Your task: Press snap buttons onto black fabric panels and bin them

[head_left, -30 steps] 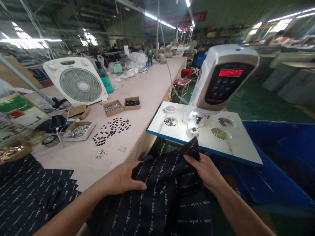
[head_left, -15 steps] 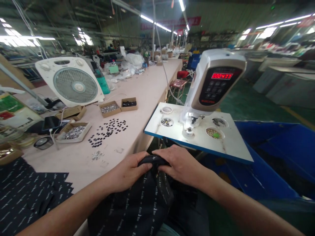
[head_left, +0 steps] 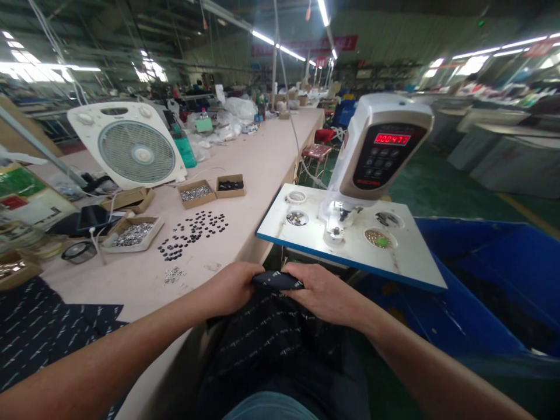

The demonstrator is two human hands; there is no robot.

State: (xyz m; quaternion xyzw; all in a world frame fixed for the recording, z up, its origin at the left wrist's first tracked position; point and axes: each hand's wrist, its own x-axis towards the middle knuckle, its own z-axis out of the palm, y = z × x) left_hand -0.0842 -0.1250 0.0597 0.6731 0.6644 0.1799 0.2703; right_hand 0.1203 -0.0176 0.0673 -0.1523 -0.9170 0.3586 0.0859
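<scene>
Dark printed fabric point(head_left: 271, 326) hangs down in front of my body, its folded upper edge stretched between my two hands. My left hand point(head_left: 234, 287) grips the left end of that fold, beside the table's edge. At the fold's right end, my right hand point(head_left: 317, 291) pinches the cloth between thumb and fingers. Both hands are just below the white plate point(head_left: 301, 239) of a snap-press machine point(head_left: 385, 146), whose red display is lit. The fabric does not touch the machine's press point point(head_left: 336, 230).
Black snap pieces point(head_left: 192, 233) and small metal ones point(head_left: 174, 275) lie on the table point(head_left: 262, 151) at left, near open boxes point(head_left: 133, 234) and a white fan point(head_left: 135, 149). More printed fabric point(head_left: 39, 332) lies lower left. A blue bin point(head_left: 481, 280) stands at right.
The fabric's folded edge has been spread wider and flatter between my hands, and its hanging part has swung right. My left hand has shifted slightly left, my right hand slightly right.
</scene>
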